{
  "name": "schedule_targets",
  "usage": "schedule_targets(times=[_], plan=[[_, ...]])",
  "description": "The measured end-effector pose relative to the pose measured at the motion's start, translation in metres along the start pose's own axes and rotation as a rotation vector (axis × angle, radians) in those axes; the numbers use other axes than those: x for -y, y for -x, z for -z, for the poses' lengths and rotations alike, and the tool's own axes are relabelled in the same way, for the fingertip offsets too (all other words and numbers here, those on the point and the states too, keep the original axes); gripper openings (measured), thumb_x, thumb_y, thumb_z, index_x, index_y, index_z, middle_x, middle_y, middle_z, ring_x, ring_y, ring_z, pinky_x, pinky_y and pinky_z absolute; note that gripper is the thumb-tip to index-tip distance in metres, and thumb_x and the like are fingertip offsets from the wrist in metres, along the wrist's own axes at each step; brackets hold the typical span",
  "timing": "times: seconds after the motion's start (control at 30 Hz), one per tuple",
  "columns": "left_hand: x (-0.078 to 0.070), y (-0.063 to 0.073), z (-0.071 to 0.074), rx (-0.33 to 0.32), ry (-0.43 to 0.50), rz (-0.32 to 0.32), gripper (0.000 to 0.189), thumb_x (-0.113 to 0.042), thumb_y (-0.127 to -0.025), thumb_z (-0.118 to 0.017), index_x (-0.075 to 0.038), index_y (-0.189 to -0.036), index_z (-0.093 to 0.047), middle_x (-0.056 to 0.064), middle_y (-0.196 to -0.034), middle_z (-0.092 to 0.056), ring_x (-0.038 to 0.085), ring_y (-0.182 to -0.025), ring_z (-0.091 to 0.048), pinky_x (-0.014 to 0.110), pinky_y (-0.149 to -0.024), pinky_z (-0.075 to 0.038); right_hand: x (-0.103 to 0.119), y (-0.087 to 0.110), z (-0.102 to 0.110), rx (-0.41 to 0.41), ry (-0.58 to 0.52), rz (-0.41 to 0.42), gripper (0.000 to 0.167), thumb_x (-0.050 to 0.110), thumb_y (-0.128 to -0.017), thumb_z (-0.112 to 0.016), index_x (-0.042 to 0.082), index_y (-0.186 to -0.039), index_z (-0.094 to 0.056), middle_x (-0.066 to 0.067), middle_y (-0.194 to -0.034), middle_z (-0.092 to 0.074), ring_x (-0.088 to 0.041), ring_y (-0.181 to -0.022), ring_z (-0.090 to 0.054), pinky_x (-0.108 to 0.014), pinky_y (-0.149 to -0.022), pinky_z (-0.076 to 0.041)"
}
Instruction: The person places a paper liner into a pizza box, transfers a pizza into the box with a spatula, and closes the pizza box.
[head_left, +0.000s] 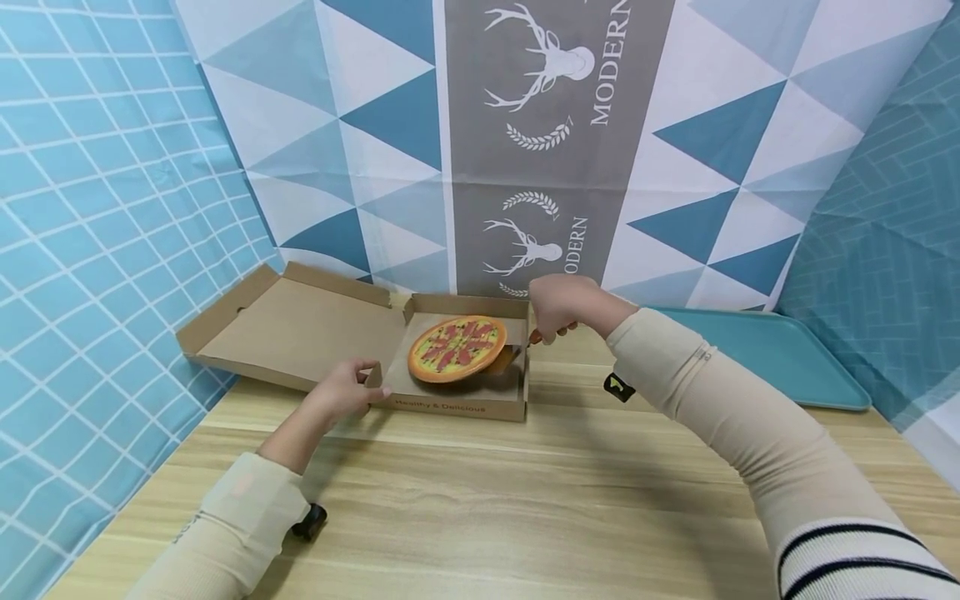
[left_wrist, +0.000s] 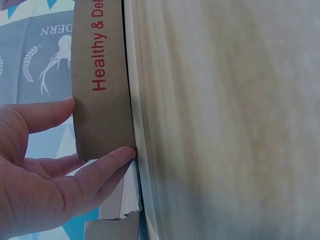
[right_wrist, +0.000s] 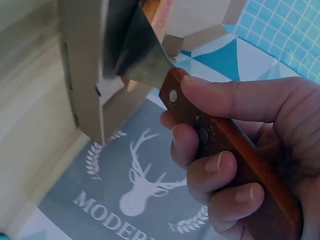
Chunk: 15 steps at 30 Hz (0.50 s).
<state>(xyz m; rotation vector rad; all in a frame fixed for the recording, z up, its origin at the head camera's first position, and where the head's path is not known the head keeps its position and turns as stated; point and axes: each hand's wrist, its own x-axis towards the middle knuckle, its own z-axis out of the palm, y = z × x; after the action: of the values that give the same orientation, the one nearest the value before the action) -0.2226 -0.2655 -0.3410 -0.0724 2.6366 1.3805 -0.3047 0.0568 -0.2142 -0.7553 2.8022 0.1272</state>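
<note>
An opened cardboard pizza box [head_left: 450, 408] lies on the table with its lid folded out to the left. Inside its base is a round pizza [head_left: 453, 348], tilted, its right side raised. My right hand [head_left: 558, 308], at the box's right wall, grips the wooden handle [right_wrist: 225, 145] of a pizza server, and the metal blade [right_wrist: 145, 55] reaches over that wall under the pizza's right edge. At the box's front left corner, my left hand [head_left: 343, 390] holds on, thumb at the wall's top edge and fingers around the corner, as the left wrist view shows.
A teal tray [head_left: 787, 354] lies at the back right, partly behind the right sleeve. The box lid [head_left: 300, 329] reaches toward the tiled left wall covering [head_left: 112, 208]. A patterned cloth [head_left: 525, 167] hangs close behind the box. Wooden tabletop [head_left: 480, 500] spreads in front.
</note>
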Motion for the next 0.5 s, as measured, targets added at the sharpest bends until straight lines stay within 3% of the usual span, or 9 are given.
schedule_targets(times=[0.2, 0.37, 0.5], plan=[[-0.003, 0.000, 0.000, 0.000, -0.009, 0.005, 0.071, -0.009, -0.094, -0.065, 0.011, -0.148, -0.023, 0.042, -0.141, -0.031, 0.047, -0.113, -0.054, 0.053, -0.094, -0.047, 0.002, 0.003, 0.017, 0.060, 0.061, -0.011, 0.015, 0.005, -0.072, -0.066, 0.012, -0.060, -0.064, -0.003, -0.057, -0.063, -0.012, -0.043, -0.046, -0.029, -0.045, -0.035], [-0.001, 0.000, 0.000, -0.004, -0.026, 0.006, 0.071, -0.010, -0.094, -0.065, 0.011, -0.148, -0.024, 0.042, -0.142, -0.030, 0.048, -0.116, -0.052, 0.055, -0.097, -0.044, -0.001, 0.006, 0.027, 0.117, 0.071, -0.019, 0.020, 0.005, -0.075, -0.071, 0.012, -0.059, -0.061, -0.002, -0.054, -0.058, -0.012, -0.043, -0.045, -0.026, -0.044, -0.035], [0.001, -0.001, -0.001, -0.004, -0.024, -0.001, 0.070, -0.009, -0.094, -0.064, 0.010, -0.149, -0.024, 0.041, -0.143, -0.029, 0.050, -0.124, -0.045, 0.055, -0.098, -0.043, -0.002, 0.006, 0.035, 0.156, 0.102, -0.045, 0.016, 0.009, -0.078, -0.076, 0.009, -0.068, -0.063, -0.002, -0.055, -0.058, -0.012, -0.045, -0.047, -0.025, -0.044, -0.039]])
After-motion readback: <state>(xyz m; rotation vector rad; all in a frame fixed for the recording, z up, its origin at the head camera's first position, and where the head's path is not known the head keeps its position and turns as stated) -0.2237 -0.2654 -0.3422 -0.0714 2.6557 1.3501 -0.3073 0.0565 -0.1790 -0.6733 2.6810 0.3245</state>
